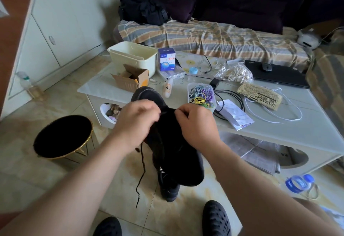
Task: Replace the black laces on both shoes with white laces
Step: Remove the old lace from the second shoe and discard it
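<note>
A black shoe (173,148) is held up in front of me, toe pointing away toward the table. My left hand (138,122) grips its left side, fingers curled at the lace area. My right hand (195,124) pinches the black lace at the top of the tongue. A loose end of the black lace (141,176) hangs down below my left wrist. A second black shoe (170,189) stands on the floor under the first. White laces (275,118) lie in a loop on the table at the right.
The low white table (307,129) carries a cream bin (134,56), a cardboard box (130,79), a tub of coloured bands (202,96), cables, papers and a laptop (277,75). A round black stool (63,137) stands left. A water bottle (301,185) lies on the floor at right.
</note>
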The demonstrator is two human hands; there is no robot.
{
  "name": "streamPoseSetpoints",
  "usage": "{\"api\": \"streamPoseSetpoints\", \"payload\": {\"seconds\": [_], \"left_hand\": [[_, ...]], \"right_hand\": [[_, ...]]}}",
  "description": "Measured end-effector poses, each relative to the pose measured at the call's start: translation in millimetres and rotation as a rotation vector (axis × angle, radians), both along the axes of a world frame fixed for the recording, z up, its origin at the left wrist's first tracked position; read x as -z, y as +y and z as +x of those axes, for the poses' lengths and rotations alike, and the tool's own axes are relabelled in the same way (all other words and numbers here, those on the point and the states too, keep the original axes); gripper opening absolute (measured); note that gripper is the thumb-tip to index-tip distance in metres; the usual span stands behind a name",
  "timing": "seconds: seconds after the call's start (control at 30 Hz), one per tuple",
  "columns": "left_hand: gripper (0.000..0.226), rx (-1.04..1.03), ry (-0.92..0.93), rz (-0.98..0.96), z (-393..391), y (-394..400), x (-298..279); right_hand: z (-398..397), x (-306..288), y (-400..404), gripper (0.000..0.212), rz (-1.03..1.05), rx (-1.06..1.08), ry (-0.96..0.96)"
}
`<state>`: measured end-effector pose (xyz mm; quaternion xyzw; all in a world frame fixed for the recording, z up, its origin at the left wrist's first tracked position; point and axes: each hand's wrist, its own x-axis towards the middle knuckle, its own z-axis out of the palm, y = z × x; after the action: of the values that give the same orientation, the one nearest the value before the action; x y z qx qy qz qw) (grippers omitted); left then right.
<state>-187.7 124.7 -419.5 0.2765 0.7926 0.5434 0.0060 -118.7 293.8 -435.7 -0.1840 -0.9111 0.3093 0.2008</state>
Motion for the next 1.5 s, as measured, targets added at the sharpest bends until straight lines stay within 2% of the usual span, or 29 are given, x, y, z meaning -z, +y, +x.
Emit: {"api": "streamPoseSetpoints", "payload": {"seconds": [0.07,0.13,0.23,0.33,0.37,0.43,0.5,0.57,0.63,0.7,0.73,0.87,0.97,1.03,1.13,1.27,1.37,1.47,1.5], "left_hand": [[0.008,0.088,-0.339,0.407,-4.5,-10.5,-11.4],[0.024,0.147,-0.446,0.645,-13.0,-24.3,-14.9],[0.037,0.093,-0.471,0.699,-20.0,-39.0,-14.9],[0.019,-0.159,-0.526,0.744,-19.0,-38.2,-19.6],[0.022,-0.283,-0.57,0.759,-19.9,-36.3,-22.1],[0.02,-0.532,-0.553,0.652,-25.2,-37.9,-24.0],[0.016,-0.627,-0.27,0.265,-30.7,-42.6,-17.3],[0.006,-0.556,0.08,-0.067,-29.9,-43.6,-7.9],[0.02,-0.449,0.367,-0.176,-22.8,-30.8,-5.3],[0.018,-0.339,0.594,-0.232,-15.3,-10.9,-1.8],[0.016,-0.289,0.644,-0.276,-11.0,-1.7,0.3],[0.023,-0.273,0.615,-0.488,-0.7,16.7,12.5],[0.021,-0.312,0.629,-0.523,0.1,17.4,12.6],[0.019,-0.264,0.574,-0.435,-0.6,13.9,7.9],[0.017,-0.233,0.378,-0.214,-3.7,0.2,-2.1],[0.014,-0.46,0.1,-0.007,-19.6,-31.0,-13.9],[0.01,-0.488,0.103,-0.196,-26.0,-42.0,-9.8],[0.043,-0.376,0.066,-0.305,-10.6,-24.7,-1.4],[0.047,-0.322,0.05,-0.354,-4.9,-16.0,2.2]], "right_hand": [[-2.2,1.3,11.5,0.025,-0.056,0.072,-0.05],[-3.9,3.4,19.9,0.026,-0.121,0.127,-0.079],[-3.9,3.7,27.6,0.027,-0.191,0.181,-0.061],[-5.1,1.1,34.3,0.028,-0.239,0.221,-0.023],[-5.3,-0.2,35.7,0.029,-0.26,0.23,-0.012],[-5.8,-1.9,36.6,0.03,-0.299,0.239,0.009],[-4.5,-4.2,34.0,0.028,-0.315,0.223,0.035],[-2.9,-7.7,28.0,0.026,-0.298,0.181,0.06],[-1.9,-12.3,18.6,0.025,-0.26,0.13,0.062],[-0.8,-15.4,7.4,0.023,-0.202,0.088,0.067],[-0.3,-15.8,1.7,0.022,-0.169,0.066,0.078],[2.6,-11.5,-13.3,0.02,-0.124,-0.01,0.092],[3.8,-6.8,-13.3,0.021,-0.115,-0.013,0.076],[1.9,-4.8,-7.5,0.024,-0.128,0.013,0.047],[-0.9,-1.8,7.8,0.024,-0.173,0.101,-0.013],[-2.7,6.2,30.7,0.025,-0.261,0.225,-0.052],[-1.8,9.2,37.1,0.025,-0.358,0.255,-0.018],[-2.1,6.6,22.2,0.021,-0.367,0.191,0.01],[-2.0,5.8,14.4,0.019,-0.352,0.158,0.017]]}}
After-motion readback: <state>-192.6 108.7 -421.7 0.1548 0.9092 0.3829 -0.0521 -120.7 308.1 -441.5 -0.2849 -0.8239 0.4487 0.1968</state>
